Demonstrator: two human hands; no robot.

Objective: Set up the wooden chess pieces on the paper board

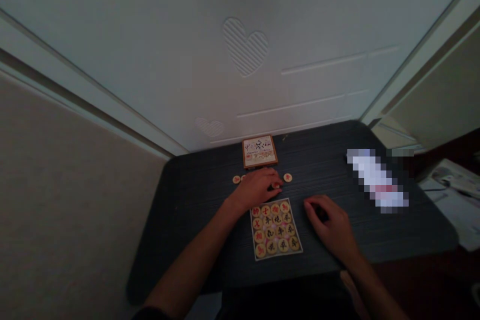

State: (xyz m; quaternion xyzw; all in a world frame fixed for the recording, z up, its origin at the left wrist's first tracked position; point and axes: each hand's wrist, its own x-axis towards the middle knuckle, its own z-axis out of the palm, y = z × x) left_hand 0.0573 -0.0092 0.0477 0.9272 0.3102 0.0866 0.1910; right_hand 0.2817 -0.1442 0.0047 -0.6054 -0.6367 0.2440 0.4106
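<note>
My left hand [257,189] is over the dark table, with its fingertips closed on a round wooden xiangqi piece [276,185] that is partly hidden. Just below that hand lies a paper sheet [252,234] carrying several rows of similar pieces. Another loose piece [287,177] lies to the right of my left hand, and one more [236,179] lies to its left. My right hand [328,220] rests on the table right of the sheet, its fingers curled and holding nothing visible.
A small brown-framed box [260,151] with calligraphy on its lid stands at the table's far edge. A pixelated object [377,180] lies at the right. Papers [450,195] lie beyond the right edge. White door panels and walls bound the table's far side and left.
</note>
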